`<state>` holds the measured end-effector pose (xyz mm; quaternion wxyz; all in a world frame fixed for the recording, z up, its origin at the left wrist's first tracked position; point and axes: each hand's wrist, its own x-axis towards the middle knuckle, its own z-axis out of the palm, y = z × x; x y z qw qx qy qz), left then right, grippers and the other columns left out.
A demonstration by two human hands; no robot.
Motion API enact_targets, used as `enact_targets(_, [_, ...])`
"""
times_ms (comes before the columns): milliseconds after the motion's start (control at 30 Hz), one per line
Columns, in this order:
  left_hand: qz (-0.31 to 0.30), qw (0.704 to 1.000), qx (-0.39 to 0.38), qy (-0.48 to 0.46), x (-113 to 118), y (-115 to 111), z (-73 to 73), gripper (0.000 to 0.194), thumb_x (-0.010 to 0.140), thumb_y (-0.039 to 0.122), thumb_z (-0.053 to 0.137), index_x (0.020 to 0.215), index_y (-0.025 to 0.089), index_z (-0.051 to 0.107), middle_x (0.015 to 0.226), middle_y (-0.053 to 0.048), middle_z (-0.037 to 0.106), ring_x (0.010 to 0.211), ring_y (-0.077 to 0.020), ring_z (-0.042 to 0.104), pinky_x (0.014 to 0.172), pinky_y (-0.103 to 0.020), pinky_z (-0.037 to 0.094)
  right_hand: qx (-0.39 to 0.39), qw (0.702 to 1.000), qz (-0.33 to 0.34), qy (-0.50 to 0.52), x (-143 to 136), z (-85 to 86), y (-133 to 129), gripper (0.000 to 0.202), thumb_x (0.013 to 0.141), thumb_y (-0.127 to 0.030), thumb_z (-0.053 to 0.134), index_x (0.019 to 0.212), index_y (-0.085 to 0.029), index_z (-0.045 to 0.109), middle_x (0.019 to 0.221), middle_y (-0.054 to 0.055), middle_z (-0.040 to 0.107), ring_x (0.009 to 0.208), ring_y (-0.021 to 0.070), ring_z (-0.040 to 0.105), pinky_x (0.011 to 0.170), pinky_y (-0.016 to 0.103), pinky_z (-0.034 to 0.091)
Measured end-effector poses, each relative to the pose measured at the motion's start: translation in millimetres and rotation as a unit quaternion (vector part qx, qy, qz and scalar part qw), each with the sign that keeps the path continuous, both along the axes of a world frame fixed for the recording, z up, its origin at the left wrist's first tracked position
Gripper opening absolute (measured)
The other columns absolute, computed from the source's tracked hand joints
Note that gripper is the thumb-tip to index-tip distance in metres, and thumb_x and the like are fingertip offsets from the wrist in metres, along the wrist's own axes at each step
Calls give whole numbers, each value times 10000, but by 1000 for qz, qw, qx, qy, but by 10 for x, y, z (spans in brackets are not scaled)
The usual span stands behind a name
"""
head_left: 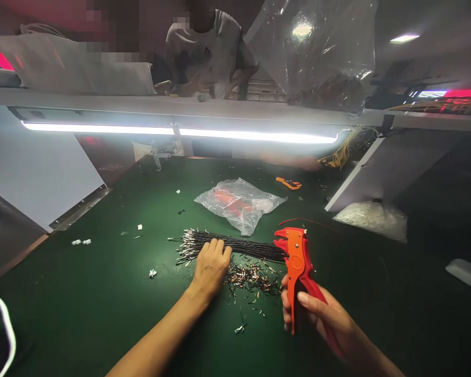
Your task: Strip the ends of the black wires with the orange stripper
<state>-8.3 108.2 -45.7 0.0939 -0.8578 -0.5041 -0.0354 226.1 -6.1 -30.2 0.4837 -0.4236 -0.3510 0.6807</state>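
My left hand (212, 264) lies over a bundle of black wires (251, 247), its fingers curled down onto them. Silvery metal ends (186, 243) fan out at the bundle's left. In my right hand (322, 311) is an orange-and-red wire stripper (296, 256), held upright with my fingers around its handles. Its jaws point left, over the bundle's right end, which it partly hides; I cannot tell whether a wire sits in them. Below the bundle lies a heap of cut wire bits (251, 276) with copper showing.
A clear plastic bag (239, 201) with orange-red contents lies behind the bundle, and an orange hand tool (288, 183) at its right. White connectors (80, 242) dot the green table (113, 293). A filled bag (371, 220) rests by the right panel. Beyond the shelf stands a person (204, 52).
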Motion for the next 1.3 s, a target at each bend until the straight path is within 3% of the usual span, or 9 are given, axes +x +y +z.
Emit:
enact_targets(200, [42,999,30,-7,-41,-17,-110,281,964,331,641,1201,179,643,1193,-79,683,1004,-216,686,846,-424,596,74,995,-57,-17,-18,29,237,288,922,-387,680,1123,-189,623,889,39,695,781,234,672,728,403,539])
enact_targets(400, [31,999,43,-2,-54,3,-131,208,965,313,642,1119,177,669,1144,-67,697,982,-202,687,835,-405,596,83,990,-113,5,71,-117,221,211,952,-341,639,1123,-219,620,920,39,703,877,248,682,763,397,562])
enact_targets(533, [28,998,51,-6,-67,54,-232,214,963,313,645,1124,174,666,1130,-64,699,958,-197,690,815,-396,600,79,988,-131,13,159,-164,210,194,944,-358,643,1099,-243,629,897,32,702,914,259,687,779,396,574])
enact_targets(767, [23,996,77,-30,-97,117,-373,205,963,309,645,1116,173,667,1118,-61,701,943,-192,691,810,-391,600,78,991,-113,0,155,-259,213,219,959,-374,633,1137,-249,612,949,46,701,973,278,677,778,409,573])
enact_targets(1300, [-1,981,177,-82,-125,128,-379,132,959,291,650,990,166,676,986,-31,704,870,-170,683,769,-360,591,86,991,-103,-18,87,-338,175,273,952,-403,633,1168,-246,575,982,62,695,990,289,660,749,420,550])
